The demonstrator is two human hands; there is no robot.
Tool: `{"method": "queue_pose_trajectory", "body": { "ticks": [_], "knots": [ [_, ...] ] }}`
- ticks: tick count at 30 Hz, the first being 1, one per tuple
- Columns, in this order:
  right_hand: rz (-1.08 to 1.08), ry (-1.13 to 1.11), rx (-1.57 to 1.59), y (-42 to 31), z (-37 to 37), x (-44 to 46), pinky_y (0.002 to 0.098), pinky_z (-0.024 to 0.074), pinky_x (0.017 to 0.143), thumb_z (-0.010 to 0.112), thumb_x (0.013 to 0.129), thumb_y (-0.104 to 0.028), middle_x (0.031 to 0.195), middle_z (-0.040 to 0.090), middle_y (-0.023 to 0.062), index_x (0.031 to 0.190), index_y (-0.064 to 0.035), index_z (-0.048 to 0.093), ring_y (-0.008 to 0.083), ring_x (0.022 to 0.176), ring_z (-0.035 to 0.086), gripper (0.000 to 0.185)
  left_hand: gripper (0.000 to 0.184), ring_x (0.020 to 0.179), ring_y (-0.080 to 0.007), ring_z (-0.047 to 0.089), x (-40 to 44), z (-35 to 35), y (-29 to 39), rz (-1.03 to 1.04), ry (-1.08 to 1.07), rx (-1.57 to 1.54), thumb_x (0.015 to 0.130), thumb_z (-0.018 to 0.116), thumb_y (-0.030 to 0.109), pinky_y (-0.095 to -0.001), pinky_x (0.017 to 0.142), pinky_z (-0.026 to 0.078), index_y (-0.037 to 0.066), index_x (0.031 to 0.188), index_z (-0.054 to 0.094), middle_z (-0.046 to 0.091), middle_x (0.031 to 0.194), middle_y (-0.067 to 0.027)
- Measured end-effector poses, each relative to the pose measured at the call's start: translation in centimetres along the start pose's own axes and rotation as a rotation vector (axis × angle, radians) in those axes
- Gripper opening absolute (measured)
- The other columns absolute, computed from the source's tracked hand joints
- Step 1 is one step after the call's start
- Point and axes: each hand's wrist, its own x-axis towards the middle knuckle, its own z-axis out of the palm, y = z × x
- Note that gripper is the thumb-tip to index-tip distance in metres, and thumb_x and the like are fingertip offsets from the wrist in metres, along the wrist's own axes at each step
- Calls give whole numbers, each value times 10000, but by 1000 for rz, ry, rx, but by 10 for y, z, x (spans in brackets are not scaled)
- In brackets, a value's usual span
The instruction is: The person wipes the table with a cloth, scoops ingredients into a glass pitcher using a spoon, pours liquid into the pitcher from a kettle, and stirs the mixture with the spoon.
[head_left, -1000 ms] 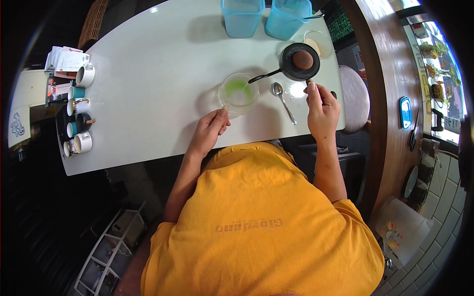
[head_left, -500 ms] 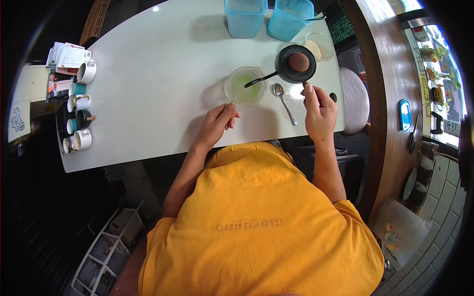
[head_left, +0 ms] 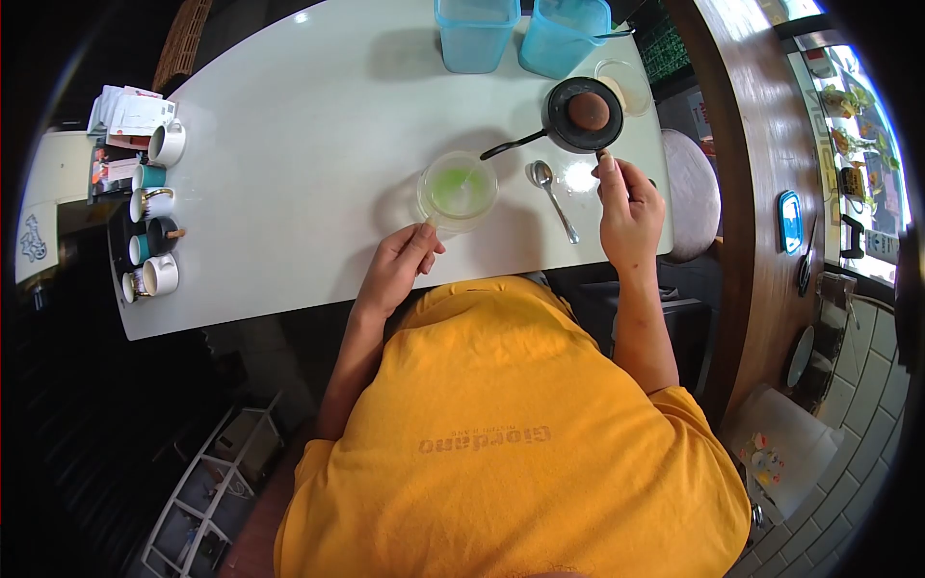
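Kettle (head_left: 563, 125): black, with a brown knob (head_left: 589, 111) on the lid, held up beyond the spoon (head_left: 555, 204) and slightly to its right; we judge it heavy for one wrist and likely hot.
Right hand (head_left: 631, 212): right of the spoon, thumb and fingers clamped on the kettle's handle (the safest place to take hold, we think, since the body may burn).
Spout (head_left: 515, 144): long, thin and stiff, pointing left past the top of the spoon, its tip near the cup's far rim; a fine pale streak runs down from it toward the green drink (head_left: 453, 193).
Cup (head_left: 461, 221): left of the spoon, clear and round; we take it to be light, hard, slippery when wet, and fragile if it is glass (we cannot tell glass from plastic).
Left hand (head_left: 403, 260): left of the spoon and nearer to us, fingers pinched together on the cup's handle, a sound hold that spares the rim; whether the cup's base touches the table (head_left: 289, 164) we cannot tell.
Blue tubs: two, well beyond the spoon, one (head_left: 477, 37) to its left and one (head_left: 566, 37) nearly in line.
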Motion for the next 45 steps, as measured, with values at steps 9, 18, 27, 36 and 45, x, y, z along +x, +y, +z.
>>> {"method": "queue_pose_trajectory", "body": {
  "ticks": [9, 18, 27, 36, 45],
  "knots": [
    [1, -52, 11, -6, 7, -4, 252, 414, 564, 610, 937, -223, 639, 589, 66, 890, 52, 668, 83, 585, 494, 285, 320, 650, -50, 476, 10, 12, -13, -27, -12, -37, 1023, 435, 303, -205, 585, 366, 61, 854, 558, 610, 867, -42],
    [29, -40, 45, 1, 3, -14, 254, 405, 562, 605, 940, -230, 624, 570, 56, 877, 57, 666, 86, 587, 482, 300, 348, 659, -66, 487, 27, 10, -17, 53, 22, -83, 1025, 440, 330, -206, 597, 373, 61, 834, 551, 617, 904, -69],
    [42, 17, 20, 5, -1, -13, 255, 397, 547, 605, 944, -240, 618, 566, 60, 876, 58, 666, 82, 580, 466, 312, 360, 657, -67, 475, 11, -2, -16, 12, -68, -34, 1029, 426, 332, -214, 588, 362, 59, 833, 555, 613, 899, -68],
    [49, 11, 2, 3, -1, -17, 259, 410, 556, 604, 945, -237, 638, 589, 72, 883, 62, 665, 89, 587, 485, 311, 338, 663, -56, 480, 27, 25, -19, -25, -107, -18, 1023, 442, 325, -207, 592, 372, 59, 856, 566, 617, 872, -40],
    [83, 36, 7, 15, -12, -22, 251, 391, 544, 597, 950, -236, 635, 582, 54, 880, 62, 665, 78, 585, 478, 313, 340, 667, -58, 483, 40, 15, -25, 34, -64, -24, 1022, 442, 334, -203, 603, 378, 63, 863, 572, 618, 878, -35]
  ]
}}
